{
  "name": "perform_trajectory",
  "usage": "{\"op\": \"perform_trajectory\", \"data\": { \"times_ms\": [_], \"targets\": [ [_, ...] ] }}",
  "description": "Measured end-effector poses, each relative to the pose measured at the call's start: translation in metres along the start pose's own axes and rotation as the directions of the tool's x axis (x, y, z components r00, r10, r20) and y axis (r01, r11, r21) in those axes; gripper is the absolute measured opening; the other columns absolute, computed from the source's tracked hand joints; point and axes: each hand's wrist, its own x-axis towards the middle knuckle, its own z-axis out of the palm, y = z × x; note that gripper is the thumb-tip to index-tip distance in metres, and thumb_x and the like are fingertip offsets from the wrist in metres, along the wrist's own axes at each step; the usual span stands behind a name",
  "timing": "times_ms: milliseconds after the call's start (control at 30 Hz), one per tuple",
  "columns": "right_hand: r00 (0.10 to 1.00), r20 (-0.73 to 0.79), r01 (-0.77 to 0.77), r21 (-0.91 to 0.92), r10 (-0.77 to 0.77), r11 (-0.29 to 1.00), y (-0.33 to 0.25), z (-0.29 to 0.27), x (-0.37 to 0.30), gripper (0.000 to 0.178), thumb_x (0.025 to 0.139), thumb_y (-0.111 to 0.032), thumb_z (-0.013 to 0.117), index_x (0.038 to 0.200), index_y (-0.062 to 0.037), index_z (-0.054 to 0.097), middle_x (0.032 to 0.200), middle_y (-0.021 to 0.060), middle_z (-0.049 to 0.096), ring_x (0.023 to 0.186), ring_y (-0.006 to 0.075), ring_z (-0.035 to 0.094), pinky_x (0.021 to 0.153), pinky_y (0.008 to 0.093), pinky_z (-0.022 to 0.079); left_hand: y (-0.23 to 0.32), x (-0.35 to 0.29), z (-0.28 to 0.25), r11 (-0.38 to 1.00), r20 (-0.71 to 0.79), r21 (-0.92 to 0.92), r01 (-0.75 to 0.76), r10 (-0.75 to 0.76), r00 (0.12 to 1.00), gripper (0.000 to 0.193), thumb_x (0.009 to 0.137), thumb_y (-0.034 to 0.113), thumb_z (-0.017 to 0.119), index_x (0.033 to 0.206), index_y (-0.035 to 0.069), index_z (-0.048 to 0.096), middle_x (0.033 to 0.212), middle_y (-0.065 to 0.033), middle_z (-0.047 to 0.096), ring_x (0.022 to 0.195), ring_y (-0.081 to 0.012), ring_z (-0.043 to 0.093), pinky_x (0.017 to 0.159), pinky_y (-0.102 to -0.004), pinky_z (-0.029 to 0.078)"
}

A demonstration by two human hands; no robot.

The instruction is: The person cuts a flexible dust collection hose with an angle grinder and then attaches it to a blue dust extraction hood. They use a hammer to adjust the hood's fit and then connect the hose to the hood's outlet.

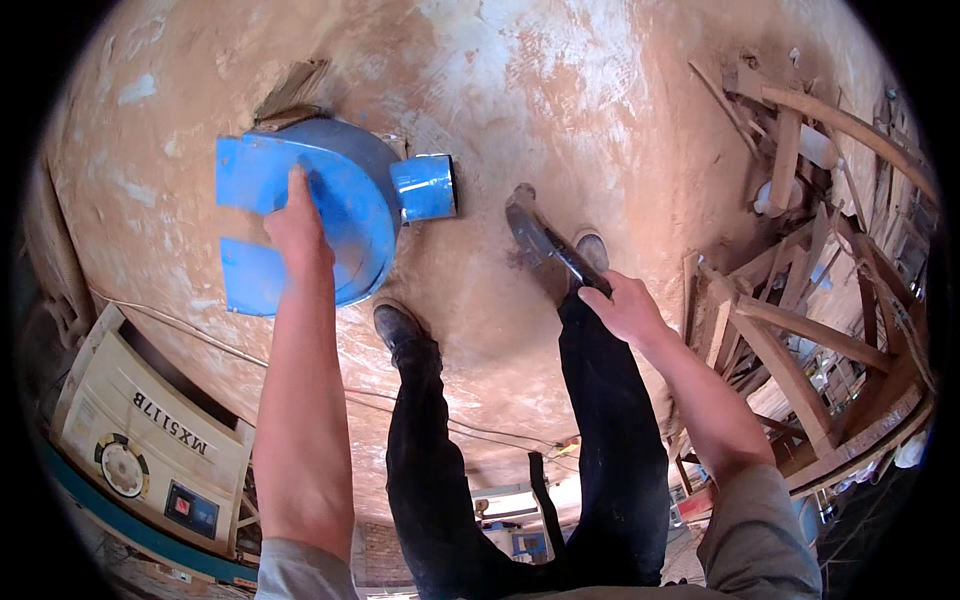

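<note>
A blue metal blower housing (350, 160), rounded on one side, lies on the floor at the left. A short blue tube (424, 187) sticks out at its right. My left hand (298, 230) is closed at the housing's edge, one digit stretched along the blue metal and the other fingers mostly hidden. Lower right of the tube, my right hand (628, 308) is wrapped round the black handle of a hammer (535, 232). The hammer's dark head points up and left, apart from the housing, and motion blurs it a little.
Beside the housing lies a piece of wood (290, 90). A pile of wooden frames (790, 340) stands at the right. At the lower left is a cream machine (150, 430) with a dial and a switch. A cable (190, 325) crosses the floor near my shoes (398, 323).
</note>
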Motion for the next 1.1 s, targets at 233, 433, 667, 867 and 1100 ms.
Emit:
{"op": "perform_trajectory", "data": {
  "times_ms": [233,433,667,867,1100],
  "targets": [
    [0.989,-0.057,0.148,0.205,-0.139,0.968,-0.011,0.009,-0.001,0.038,0.087,-0.035,0.069,0.1,0.0,0.063,0.081,0.0221,0.066,0.081,0.0389,0.066,0.07,0.0438,0.05,-0.019,-0.009,0.012,0.986,0.035,0.093,-0.142,0.139,0.99,0.071,0.077,0.031,0.082,0.126,-0.012,0.054,0.124,-0.0207,0.061,0.108,-0.0292,0.06,0.093,-0.039,0.048],
    [0.901,-0.045,0.433,0.131,-0.431,0.892,-0.04,0.02,0.041,0.034,0.09,-0.033,0.067,0.105,-0.0037,0.061,0.079,0.0213,0.065,0.081,0.0412,0.065,0.07,0.0464,0.051,-0.02,-0.032,0.019,0.99,0.093,0.133,-0.055,0.043,0.995,0.066,0.079,0.031,0.081,0.123,-0.012,0.056,0.117,-0.0192,0.065,0.101,-0.0292,0.063,0.092,-0.0394,0.049],
    [0.958,-0.067,0.286,0.136,-0.279,0.949,-0.053,0.037,0.09,0.037,0.089,-0.037,0.065,0.095,-0.0007,0.062,0.079,0.024,0.065,0.078,0.0434,0.064,0.071,0.0489,0.05,-0.034,-0.02,0.018,0.929,0.098,0.332,-0.165,0.14,0.985,0.07,0.08,0.034,0.08,0.121,-0.016,0.054,0.116,-0.0231,0.064,0.103,-0.0315,0.062,0.093,-0.0387,0.047],
    [0.841,-0.209,0.541,0.293,-0.5,0.788,-0.062,0.009,0.059,0.044,0.093,-0.044,0.056,0.094,-0.0002,0.064,0.079,0.021,0.066,0.074,0.039,0.064,0.07,0.0466,0.049,-0.041,-0.014,0.011,0.957,0.105,0.276,-0.089,0.062,0.993,0.08,0.077,0.042,0.079,0.122,-0.017,0.051,0.119,-0.0251,0.062,0.11,-0.0321,0.06,0.096,-0.0382,0.045],
    [0.988,0.02,0.147,0.243,-0.156,0.959,-0.09,-0.014,0.064,0.041,0.093,-0.041,0.058,0.094,-0.0003,0.066,0.075,0.0166,0.066,0.071,0.0273,0.065,0.069,0.0397,0.05,-0.036,-0.021,0.019,0.828,0.041,0.546,-0.132,0.131,0.991,0.082,0.074,0.046,0.079,0.119,-0.018,0.054,0.119,-0.028,0.063,0.111,-0.0356,0.061,0.098,-0.0397,0.044]
  ]
}}
